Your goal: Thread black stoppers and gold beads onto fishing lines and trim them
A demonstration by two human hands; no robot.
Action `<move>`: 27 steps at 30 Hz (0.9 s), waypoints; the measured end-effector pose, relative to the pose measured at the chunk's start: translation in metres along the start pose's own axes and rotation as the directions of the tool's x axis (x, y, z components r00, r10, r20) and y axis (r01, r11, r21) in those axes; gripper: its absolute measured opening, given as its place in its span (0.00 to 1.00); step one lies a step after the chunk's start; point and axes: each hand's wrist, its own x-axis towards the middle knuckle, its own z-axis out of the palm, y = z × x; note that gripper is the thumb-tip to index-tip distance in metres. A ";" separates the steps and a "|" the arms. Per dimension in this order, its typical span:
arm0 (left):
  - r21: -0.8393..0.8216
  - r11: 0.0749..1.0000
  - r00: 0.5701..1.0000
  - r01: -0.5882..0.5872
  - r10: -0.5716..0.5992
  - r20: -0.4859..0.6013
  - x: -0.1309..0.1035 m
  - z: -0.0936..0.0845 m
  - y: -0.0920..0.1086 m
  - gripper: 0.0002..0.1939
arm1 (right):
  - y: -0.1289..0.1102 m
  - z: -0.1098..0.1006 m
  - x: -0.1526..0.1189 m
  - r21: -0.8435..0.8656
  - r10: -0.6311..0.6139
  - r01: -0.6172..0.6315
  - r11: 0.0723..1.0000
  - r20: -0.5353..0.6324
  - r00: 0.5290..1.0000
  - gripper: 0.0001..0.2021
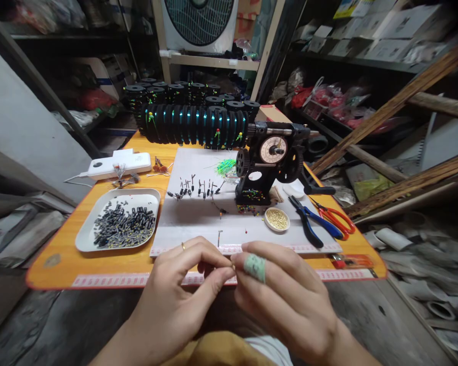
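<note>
Fingertips of my left hand (187, 287) and my right hand (286, 295) meet in a pinch at the front edge of the table. Whatever tiny thing lies between them is too small to make out. Green tape (255, 267) wraps one right finger, and a ring sits on a left finger. Just beyond is a white board (187, 229) with a small pin-like piece (220, 238) and a red bead (246, 231). A white dish (266, 224) holds small gold beads (277, 218). Small black-bodied parts (199, 192) stand in a cluster farther back.
A black hand-crank winder (255, 178) carries a row of black spools (191, 127). At left are a tray (84, 229) of dark small parts and a white power bank (125, 163). Pliers (307, 223), orange-handled scissors (341, 221) and an orange cutter (354, 261) lie right. Wooden bars (397, 101) stand beside the table.
</note>
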 end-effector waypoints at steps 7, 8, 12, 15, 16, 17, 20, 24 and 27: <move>0.231 0.883 0.907 -0.408 0.421 -0.006 -0.007 0.004 -0.015 0.14 | -0.009 0.007 0.001 0.355 0.422 -0.424 0.833 0.088 0.902 0.08; 0.236 0.879 0.904 -0.415 0.427 0.000 -0.007 0.004 -0.015 0.14 | -0.009 0.006 0.001 0.369 0.421 -0.425 0.826 0.098 0.902 0.08; 0.164 0.949 0.957 -0.268 0.283 -0.072 -0.006 0.007 -0.011 0.13 | -0.008 0.008 0.001 0.277 0.339 -0.334 0.901 0.033 0.940 0.08; -0.167 0.984 0.992 0.057 -0.074 -0.100 -0.007 0.011 -0.010 0.08 | -0.008 0.014 0.001 0.135 0.288 -0.285 0.949 -0.001 0.958 0.08; -0.315 0.934 0.980 0.167 -0.194 -0.055 -0.007 0.012 -0.010 0.06 | -0.008 0.016 0.001 0.117 0.283 -0.281 0.953 -0.002 0.959 0.07; -0.450 0.855 0.960 0.257 -0.281 0.015 -0.007 0.012 -0.010 0.05 | -0.008 0.018 0.001 0.118 0.283 -0.281 0.952 0.001 0.959 0.07; -0.689 0.607 0.908 0.397 -0.371 0.196 -0.006 0.010 -0.012 0.10 | -0.008 0.023 0.001 0.187 0.301 -0.293 0.938 -0.013 0.954 0.08; -0.757 0.473 0.877 0.451 -0.391 0.279 -0.005 0.009 -0.015 0.11 | -0.010 0.025 0.001 0.180 0.292 -0.271 0.946 -0.099 0.951 0.11; -0.763 0.430 0.854 0.483 -0.424 0.301 -0.006 0.010 -0.018 0.12 | -0.012 0.025 0.000 0.106 0.268 -0.257 0.961 -0.114 0.957 0.12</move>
